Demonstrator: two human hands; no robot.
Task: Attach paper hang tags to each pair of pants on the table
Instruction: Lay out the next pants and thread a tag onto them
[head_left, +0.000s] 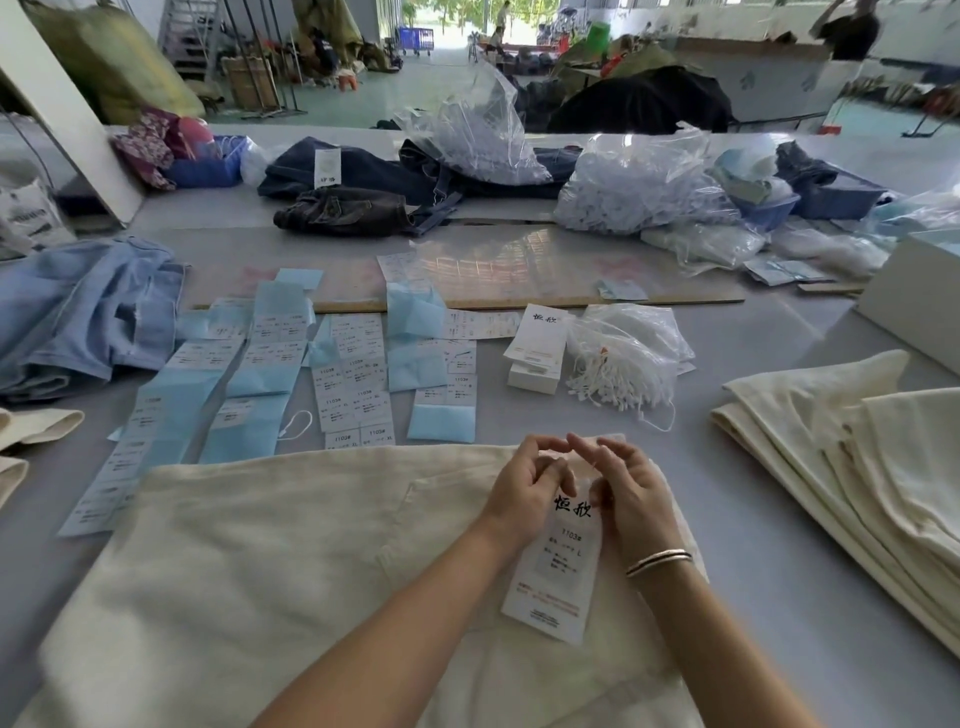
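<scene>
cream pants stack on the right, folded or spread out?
Folded. The cream pants stack shows several layered fold edges along its left side, piled on the table.

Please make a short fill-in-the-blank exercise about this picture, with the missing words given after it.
1. Both hands work at the top of a white hang tag lying on the ____ pants.
2. The bracelets are on the ____ wrist.
3. The stack of blank tags sits left of a bag of white ____.

Missing words: cream; right; strings

Both hands, left hand (524, 486) and right hand (631, 493), pinch a hang tag (558, 571) over cream pants (260, 571).
</scene>
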